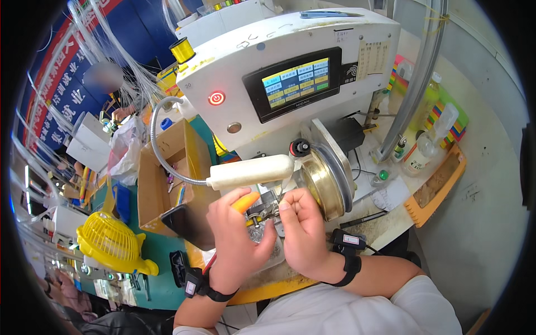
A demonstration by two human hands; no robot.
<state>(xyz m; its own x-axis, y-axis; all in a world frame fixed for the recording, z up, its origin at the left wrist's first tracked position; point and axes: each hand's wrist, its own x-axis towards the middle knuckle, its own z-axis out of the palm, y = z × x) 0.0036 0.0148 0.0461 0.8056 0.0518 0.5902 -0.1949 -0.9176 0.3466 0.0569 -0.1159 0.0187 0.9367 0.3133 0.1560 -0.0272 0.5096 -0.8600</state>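
My left hand (234,237) is closed around an orange-handled tool (245,202), with its metal end towards my right hand. Part of that tool is hidden by my fingers. Finger and thumb pressed together, my right hand (304,231) pinches something too small to make out at the small metal fixture (271,209). Just right of the hands is a brass-coloured wheel (324,192) with a dark rim. Above them hangs a white cylindrical lamp (251,172) on a bendable metal neck. Behind stands a white machine (223,72) with a lit screen (298,82).
To the left are an open cardboard box (146,184), a dark phone (187,223) leaning on it and a yellow fan (111,240). At right stand a clear bottle (420,156) and an orange tray (438,187). A yellow spool (181,50) sits on the machine.
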